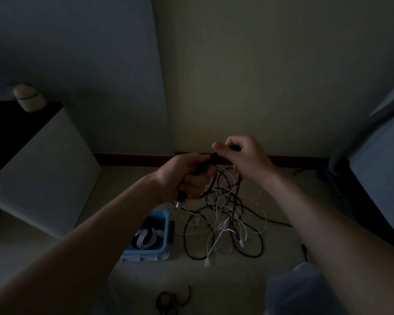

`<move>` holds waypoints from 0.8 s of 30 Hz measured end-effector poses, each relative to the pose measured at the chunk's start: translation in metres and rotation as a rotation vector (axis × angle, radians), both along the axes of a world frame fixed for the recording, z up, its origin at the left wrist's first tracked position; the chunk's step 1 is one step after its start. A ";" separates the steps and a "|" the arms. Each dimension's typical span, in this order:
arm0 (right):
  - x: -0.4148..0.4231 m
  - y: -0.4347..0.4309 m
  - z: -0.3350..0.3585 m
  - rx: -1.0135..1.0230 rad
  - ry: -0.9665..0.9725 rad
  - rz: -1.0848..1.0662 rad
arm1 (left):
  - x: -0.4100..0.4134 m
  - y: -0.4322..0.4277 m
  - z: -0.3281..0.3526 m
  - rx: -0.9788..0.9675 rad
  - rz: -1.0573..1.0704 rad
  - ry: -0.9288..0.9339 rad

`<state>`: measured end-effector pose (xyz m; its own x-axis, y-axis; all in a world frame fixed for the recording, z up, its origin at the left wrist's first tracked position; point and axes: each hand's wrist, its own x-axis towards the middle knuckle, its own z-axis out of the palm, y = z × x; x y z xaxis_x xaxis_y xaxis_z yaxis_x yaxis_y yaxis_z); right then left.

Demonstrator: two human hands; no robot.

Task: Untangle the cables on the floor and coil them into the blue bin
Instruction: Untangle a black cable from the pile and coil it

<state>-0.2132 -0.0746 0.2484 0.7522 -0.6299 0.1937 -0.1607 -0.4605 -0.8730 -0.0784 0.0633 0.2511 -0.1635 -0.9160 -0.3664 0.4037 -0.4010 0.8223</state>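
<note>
Cables [225,212] hang tangled beneath both gripping hands [187,176] [243,158].

Both my left hand [184,176] and right hand [243,160] grip one black cable [211,184]. Just below them sprawls the black-and-white tangle [225,214]. The blue bin [146,254], under my left hand, holds coiled white cables [147,238].

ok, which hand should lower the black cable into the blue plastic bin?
Left, probably: left hand grips the black cable, nearer the blue plastic bin; right hand only pinches it.
</note>
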 end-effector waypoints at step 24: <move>0.010 0.012 -0.037 0.405 0.530 0.086 | 0.028 -0.001 0.027 -0.288 0.816 0.405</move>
